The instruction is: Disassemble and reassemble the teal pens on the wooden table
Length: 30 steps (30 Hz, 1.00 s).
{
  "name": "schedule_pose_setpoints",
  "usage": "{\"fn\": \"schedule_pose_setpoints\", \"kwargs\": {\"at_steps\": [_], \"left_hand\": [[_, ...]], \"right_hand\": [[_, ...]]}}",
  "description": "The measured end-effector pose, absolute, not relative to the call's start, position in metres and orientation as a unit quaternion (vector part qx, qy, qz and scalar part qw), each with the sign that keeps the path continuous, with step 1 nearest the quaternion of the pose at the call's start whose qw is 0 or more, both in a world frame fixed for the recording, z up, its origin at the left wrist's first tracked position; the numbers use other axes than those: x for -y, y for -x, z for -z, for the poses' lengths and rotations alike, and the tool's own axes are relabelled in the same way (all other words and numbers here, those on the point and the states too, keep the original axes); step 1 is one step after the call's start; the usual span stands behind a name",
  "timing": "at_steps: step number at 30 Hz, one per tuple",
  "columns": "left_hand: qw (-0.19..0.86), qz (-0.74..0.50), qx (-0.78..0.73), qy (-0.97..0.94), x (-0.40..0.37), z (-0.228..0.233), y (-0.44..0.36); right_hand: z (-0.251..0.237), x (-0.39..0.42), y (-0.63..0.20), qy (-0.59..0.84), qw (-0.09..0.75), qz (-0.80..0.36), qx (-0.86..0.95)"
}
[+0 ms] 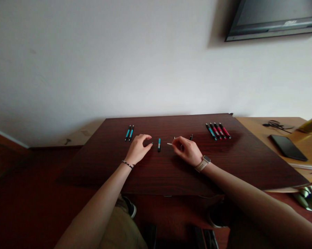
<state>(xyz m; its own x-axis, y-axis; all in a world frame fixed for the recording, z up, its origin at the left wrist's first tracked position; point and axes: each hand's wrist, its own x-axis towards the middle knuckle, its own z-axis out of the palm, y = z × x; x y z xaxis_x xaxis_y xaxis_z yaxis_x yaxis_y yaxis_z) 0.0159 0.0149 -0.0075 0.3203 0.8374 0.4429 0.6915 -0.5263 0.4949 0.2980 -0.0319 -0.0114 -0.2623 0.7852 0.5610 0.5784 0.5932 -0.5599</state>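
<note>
My left hand point(139, 148) hovers over the table with thumb and fingers apart, curved towards a teal-and-black pen barrel point(159, 145) lying upright in the view. Beside the thumb tip is a tiny dark teal piece point(152, 143); whether the thumb touches it I cannot tell. My right hand point(187, 150), to the right of the barrel, is closed in a pinch on a thin white pen refill point(169, 144) that points left. Just behind that hand a black pen part point(191, 137) shows, partly hidden by the fingers.
On the dark wooden table point(150, 176), two teal pens point(129, 133) lie at left. Several teal and red pens point(218, 131) form a row at right. A lighter side table point(265, 138) bears a black phone point(288, 147) and a cable point(276, 125). A screen point(275, 20) hangs above.
</note>
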Motion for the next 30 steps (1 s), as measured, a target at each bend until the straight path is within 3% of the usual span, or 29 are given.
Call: {"fn": "schedule_pose_setpoints", "kwargs": {"at_steps": [12,30], "left_hand": [[0.092,-0.199,-0.434,-0.874,-0.025,0.015,-0.038],[0.038,-0.246,-0.421,-0.873,-0.013,0.007,-0.055]], "right_hand": [[0.01,0.031,-0.301,0.436,0.427,-0.119,0.783],[0.011,0.032,-0.298,0.448,0.425,-0.127,0.776]]}}
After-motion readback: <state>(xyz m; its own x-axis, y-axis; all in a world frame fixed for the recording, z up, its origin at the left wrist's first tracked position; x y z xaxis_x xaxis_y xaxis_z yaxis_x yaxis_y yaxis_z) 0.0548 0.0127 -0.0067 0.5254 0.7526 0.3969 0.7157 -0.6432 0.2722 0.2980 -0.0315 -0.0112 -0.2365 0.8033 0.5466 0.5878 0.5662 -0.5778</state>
